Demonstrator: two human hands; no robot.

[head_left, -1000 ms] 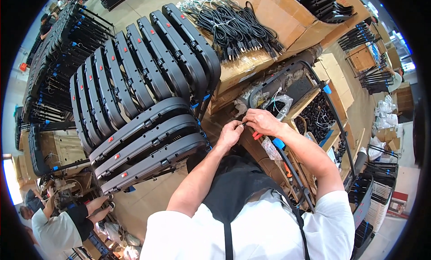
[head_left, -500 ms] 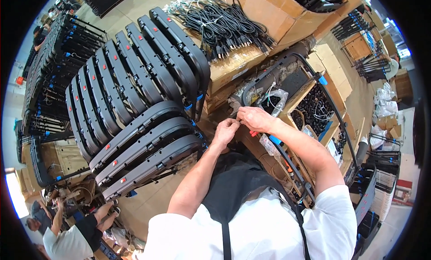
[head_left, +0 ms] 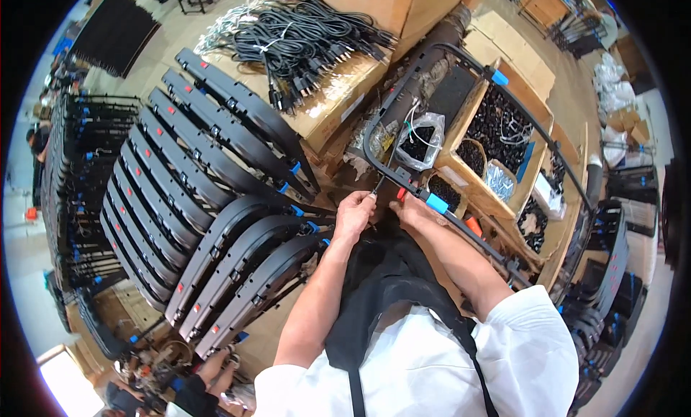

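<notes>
step: fitting part to black metal frame (head_left: 461, 223) | left hand (head_left: 354, 214) pinching thin tool (head_left: 377, 187) | right hand (head_left: 414, 210) fingers curled on frame | next likely needs steady alignment

Black cables (head_left: 302, 35) are lying heaped on a cardboard box (head_left: 327, 111), with stacked black chair backs (head_left: 187, 172) leaning beside it.

left hand (head_left: 354, 214): forearm bare, reaching forward, fingers curled shut in a pinch | right hand (head_left: 415, 210): arm bent at elbow, white sleeve, fingers closed | hands close together, just apart, in front of chest
</notes>
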